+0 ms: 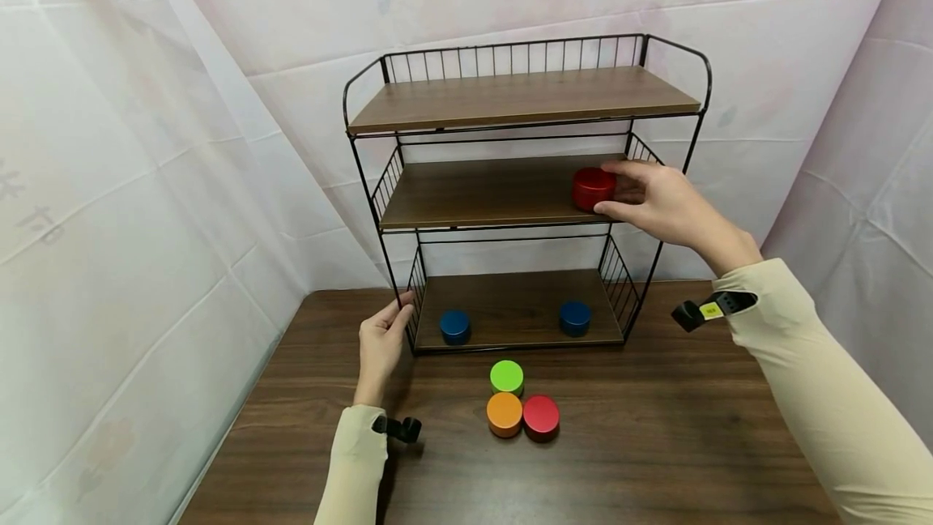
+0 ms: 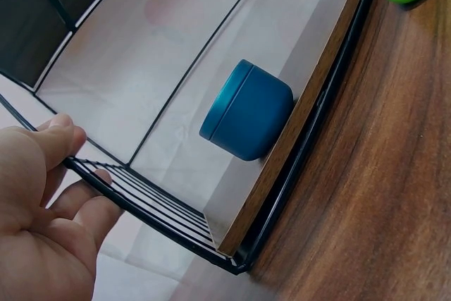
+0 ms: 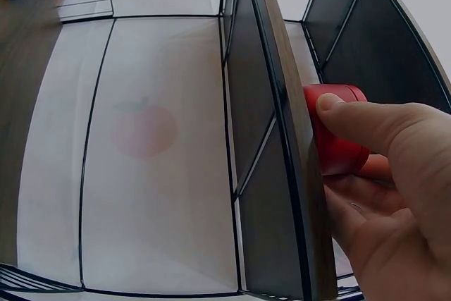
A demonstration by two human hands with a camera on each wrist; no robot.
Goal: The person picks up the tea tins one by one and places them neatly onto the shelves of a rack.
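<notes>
A black wire rack with three wooden shelves (image 1: 525,96) stands against the cloth backdrop. On the right part of its middle shelf is a round red tin (image 1: 594,189), which my right hand (image 1: 659,201) grips between thumb and fingers. In the right wrist view the red tin (image 3: 338,128) rests against the shelf board, the thumb across its side. My left hand (image 1: 382,339) pinches the rack's left front upright, low down; the left wrist view shows thumb and fingers around the black wire (image 2: 91,174). Two blue tins sit on the bottom shelf, one left (image 1: 455,327), one right (image 1: 575,318).
On the wooden table (image 1: 656,444) in front of the rack, a green tin (image 1: 506,377), an orange tin (image 1: 504,414) and another red tin (image 1: 541,417) stand close together. White cloth (image 1: 146,185) hangs at the left, back and right.
</notes>
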